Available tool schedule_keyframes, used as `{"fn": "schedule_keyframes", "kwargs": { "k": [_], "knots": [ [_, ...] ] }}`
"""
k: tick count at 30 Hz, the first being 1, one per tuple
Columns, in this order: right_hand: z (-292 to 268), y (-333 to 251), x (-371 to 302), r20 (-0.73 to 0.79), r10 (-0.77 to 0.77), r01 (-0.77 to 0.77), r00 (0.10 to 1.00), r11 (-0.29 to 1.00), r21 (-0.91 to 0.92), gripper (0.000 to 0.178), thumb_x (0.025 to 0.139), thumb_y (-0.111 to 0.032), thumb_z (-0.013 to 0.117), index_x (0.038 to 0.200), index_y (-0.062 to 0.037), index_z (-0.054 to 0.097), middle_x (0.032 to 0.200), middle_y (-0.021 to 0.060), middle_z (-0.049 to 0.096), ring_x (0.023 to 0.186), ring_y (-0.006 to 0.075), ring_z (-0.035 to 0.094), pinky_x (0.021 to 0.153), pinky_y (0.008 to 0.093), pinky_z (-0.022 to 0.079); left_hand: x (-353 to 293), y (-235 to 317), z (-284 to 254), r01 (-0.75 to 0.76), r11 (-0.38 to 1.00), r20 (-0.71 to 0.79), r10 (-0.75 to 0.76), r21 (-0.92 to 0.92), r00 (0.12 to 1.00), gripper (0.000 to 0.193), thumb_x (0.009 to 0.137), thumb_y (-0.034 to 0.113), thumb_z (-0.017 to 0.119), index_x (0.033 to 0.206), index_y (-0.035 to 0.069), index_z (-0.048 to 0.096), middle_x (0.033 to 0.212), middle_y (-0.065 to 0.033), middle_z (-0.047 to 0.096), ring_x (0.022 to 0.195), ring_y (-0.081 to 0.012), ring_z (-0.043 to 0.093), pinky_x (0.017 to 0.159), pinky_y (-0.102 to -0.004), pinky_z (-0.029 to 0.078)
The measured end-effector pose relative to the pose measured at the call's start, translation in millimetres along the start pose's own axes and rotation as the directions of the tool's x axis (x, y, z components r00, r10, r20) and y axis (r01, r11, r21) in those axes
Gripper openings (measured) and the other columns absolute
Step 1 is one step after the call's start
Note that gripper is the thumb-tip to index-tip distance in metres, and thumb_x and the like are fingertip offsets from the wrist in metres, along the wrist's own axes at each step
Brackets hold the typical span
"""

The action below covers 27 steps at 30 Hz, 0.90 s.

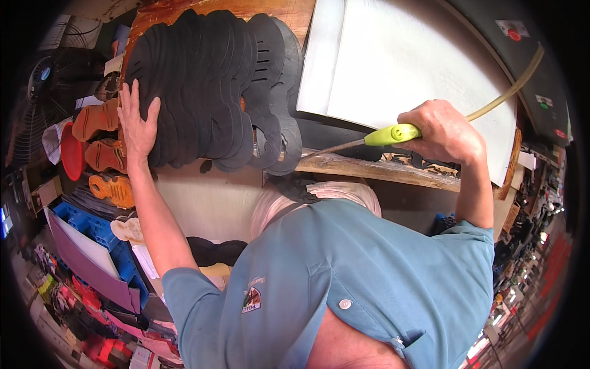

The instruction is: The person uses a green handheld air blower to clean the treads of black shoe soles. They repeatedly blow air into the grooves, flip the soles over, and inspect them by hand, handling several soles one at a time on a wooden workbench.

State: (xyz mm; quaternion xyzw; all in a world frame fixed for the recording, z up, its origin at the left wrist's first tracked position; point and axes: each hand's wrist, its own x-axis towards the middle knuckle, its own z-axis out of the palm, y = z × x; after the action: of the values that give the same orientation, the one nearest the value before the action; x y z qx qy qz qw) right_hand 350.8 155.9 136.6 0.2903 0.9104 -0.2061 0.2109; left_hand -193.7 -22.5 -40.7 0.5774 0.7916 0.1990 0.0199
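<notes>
Many dark sole-shaped sheets, black shoe soles [209, 80], lie overlapped in a fanned row on the wooden bench. The rightmost ones are greyer and look dusty. My left hand [138, 120] rests on the left end of the row, its fingers stretched and the thumb apart. My right hand [444, 129] is closed around a lime-green air blow gun [392, 134]. Its thin nozzle points left toward the lower ends of the rightmost soles. From behind my right hand a yellowish hose [513, 89] runs up to the right.
A large white board [418, 55] covers the bench's right side. Dark scraps [424, 165] lie along the wooden front edge [369, 169]. Left of the bench are orange soles [110, 189], a red round dish [72, 152], a blue crate [80, 221] and a black fan [40, 98].
</notes>
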Motion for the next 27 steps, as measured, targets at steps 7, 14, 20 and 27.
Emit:
{"fn": "schedule_keyframes", "kwargs": {
  "k": [7,14,20,27],
  "knots": [
    [4,-5,55,-0.417,0.13,-0.116,0.899,0.991,0.059,0.026,0.096,-0.024,0.079,0.091,-0.0016,0.066,0.079,0.019,0.067,0.074,0.0413,0.067,0.069,0.05,0.052,0,1,-1,0.013,0.999,0.006,-0.013,-0.03,1.0,0.073,0.109,0.053,0.054,0.169,0.015,0.036,0.177,-0.022,0.025,0.165,-0.0381,0.019,0.132,-0.059,0.012],
    [17,-19,95,-0.351,-0.043,0.062,0.936,0.997,0.043,0.021,0.087,-0.019,0.085,0.097,-0.0058,0.072,0.085,0.0159,0.075,0.082,0.0387,0.073,0.075,0.0508,0.058,0,-1,1,0.011,0.999,-0.001,-0.011,-0.049,1.0,0.065,0.114,0.047,0.044,0.169,0.014,0.036,0.176,-0.0247,0.024,0.165,-0.0398,0.017,0.132,-0.0583,0.009],
    [-5,-31,110,-0.481,0.087,-0.134,0.872,0.989,-0.065,0.02,0.094,-0.026,0.079,0.098,-0.0067,0.072,0.075,0.0149,0.071,0.074,0.0378,0.071,0.069,0.0488,0.056,0,-2,2,0.044,0.998,0.008,-0.043,-0.042,0.999,0.064,0.114,0.048,0.041,0.17,0.015,0.036,0.177,-0.0239,0.022,0.165,-0.0394,0.016,0.133,-0.0564,0.009],
    [-13,-6,60,-0.302,0.0,0.013,0.953,0.999,0.041,0.025,0.089,-0.027,0.085,0.093,-0.005,0.072,0.076,0.0166,0.07,0.071,0.0388,0.07,0.067,0.0483,0.054,0,1,3,0.04,0.999,-0.001,-0.04,-0.035,0.999,0.064,0.114,0.047,0.041,0.169,0.015,0.037,0.177,-0.0236,0.023,0.166,-0.0388,0.016,0.133,-0.0558,0.009]
  ]
}}
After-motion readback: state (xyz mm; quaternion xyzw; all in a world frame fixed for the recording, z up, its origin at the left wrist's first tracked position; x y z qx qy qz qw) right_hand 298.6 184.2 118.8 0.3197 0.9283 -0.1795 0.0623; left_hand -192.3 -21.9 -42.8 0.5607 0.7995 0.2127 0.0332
